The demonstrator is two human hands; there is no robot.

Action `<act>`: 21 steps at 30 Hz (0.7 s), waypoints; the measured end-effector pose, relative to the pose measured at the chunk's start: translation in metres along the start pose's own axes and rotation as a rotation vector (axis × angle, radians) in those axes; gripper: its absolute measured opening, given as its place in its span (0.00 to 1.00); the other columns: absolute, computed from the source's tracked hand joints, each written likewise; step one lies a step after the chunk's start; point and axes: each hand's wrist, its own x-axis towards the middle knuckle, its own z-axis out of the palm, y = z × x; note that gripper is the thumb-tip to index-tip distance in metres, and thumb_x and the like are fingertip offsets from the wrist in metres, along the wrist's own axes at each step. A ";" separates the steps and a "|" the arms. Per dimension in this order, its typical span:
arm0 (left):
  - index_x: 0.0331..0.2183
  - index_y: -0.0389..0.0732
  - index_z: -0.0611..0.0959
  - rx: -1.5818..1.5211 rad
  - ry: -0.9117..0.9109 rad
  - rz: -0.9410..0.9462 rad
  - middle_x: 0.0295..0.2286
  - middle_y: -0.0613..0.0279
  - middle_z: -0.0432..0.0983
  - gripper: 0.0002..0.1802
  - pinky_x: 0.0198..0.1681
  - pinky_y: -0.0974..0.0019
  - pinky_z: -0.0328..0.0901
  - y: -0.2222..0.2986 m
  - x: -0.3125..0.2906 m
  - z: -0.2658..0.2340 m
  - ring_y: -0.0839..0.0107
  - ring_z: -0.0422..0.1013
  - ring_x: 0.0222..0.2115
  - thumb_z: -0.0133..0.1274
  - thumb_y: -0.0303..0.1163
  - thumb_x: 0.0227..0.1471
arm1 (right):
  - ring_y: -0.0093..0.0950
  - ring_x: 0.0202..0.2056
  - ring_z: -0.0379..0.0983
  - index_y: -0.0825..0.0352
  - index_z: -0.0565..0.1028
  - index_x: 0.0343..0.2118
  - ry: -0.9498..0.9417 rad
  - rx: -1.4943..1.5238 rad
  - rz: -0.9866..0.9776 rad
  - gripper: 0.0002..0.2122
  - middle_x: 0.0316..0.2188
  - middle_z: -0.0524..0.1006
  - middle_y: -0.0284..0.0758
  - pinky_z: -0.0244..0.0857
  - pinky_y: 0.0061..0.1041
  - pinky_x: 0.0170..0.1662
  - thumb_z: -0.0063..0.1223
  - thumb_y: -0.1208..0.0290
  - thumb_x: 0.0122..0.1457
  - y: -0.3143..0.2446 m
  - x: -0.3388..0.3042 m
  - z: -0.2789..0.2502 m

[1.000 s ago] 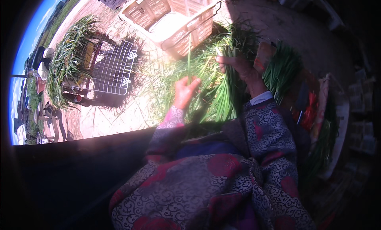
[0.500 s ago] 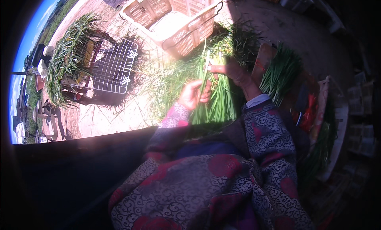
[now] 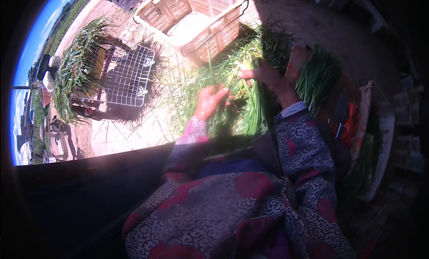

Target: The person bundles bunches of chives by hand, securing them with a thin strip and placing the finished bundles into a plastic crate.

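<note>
My right hand point(image 3: 271, 81) is closed round a bunch of green chives point(image 3: 255, 109). Its pale stem ends stick up past the thumb, and the long leaves hang toward my lap. To its left, my left hand point(image 3: 211, 102) pinches a few thin chive leaves point(image 3: 210, 64), apart from the bunch. One thin blade rises from those fingers toward the crate; the lower leaves are blurred. Loose chive trimmings point(image 3: 237, 62) lie in a heap behind and between both hands. At the right, a tidy bundle of dark green chives point(image 3: 318, 78) rests on a low surface.
A pale plastic crate point(image 3: 213, 41) with metal handles stands beyond my hands. At the left is a white wire rack point(image 3: 126, 75), with a pile of grassy leaves point(image 3: 77, 69) beside it. Red strips point(image 3: 349, 125) and a pale-rimmed container point(image 3: 380, 165) are at the right.
My left hand has drawn left, away from the bunch, with a few leaves in its fingers. The right hand keeps hold of the bunch and has shifted slightly right.
</note>
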 end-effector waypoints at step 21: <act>0.39 0.30 0.81 -0.110 -0.041 -0.097 0.31 0.58 0.80 0.15 0.31 0.70 0.71 0.005 -0.005 0.025 0.72 0.76 0.29 0.55 0.34 0.58 | 0.26 0.26 0.74 0.72 0.78 0.31 0.185 -0.143 -0.138 0.14 0.24 0.79 0.37 0.67 0.30 0.32 0.63 0.63 0.53 0.010 0.009 0.020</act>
